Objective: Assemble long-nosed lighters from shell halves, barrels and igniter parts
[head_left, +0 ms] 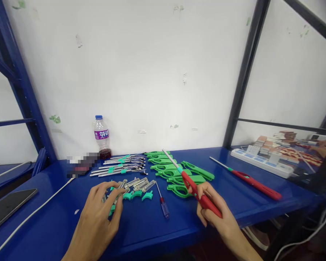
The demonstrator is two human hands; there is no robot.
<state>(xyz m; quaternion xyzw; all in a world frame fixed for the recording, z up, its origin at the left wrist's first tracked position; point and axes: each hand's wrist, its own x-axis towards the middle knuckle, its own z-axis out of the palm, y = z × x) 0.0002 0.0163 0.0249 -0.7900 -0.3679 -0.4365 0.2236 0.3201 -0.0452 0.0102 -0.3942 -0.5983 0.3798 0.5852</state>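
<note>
My right hand (216, 208) is wrapped around the red handle of a long-nosed lighter (188, 181), its metal tube pointing up and left. My left hand (101, 210) is over a pile of small parts, fingers bent and apart, the tips at the pile; whether they touch a part I cannot tell. In that pile are clear fuel tanks (141, 184) and teal triggers (136, 194). Between my hands lies a screwdriver (164, 207) with a clear purple handle. Behind it are several green handle shells (163, 167) and metal lighter tubes (119, 168) with wires.
Another red lighter (254, 184) lies on the blue table (141, 228) at right, near a white power strip (260, 162). A drink bottle (101, 136) stands against the wall. At left are a phone (11, 206) and a white cable (40, 210). A dark frame post (244, 72) rises at right.
</note>
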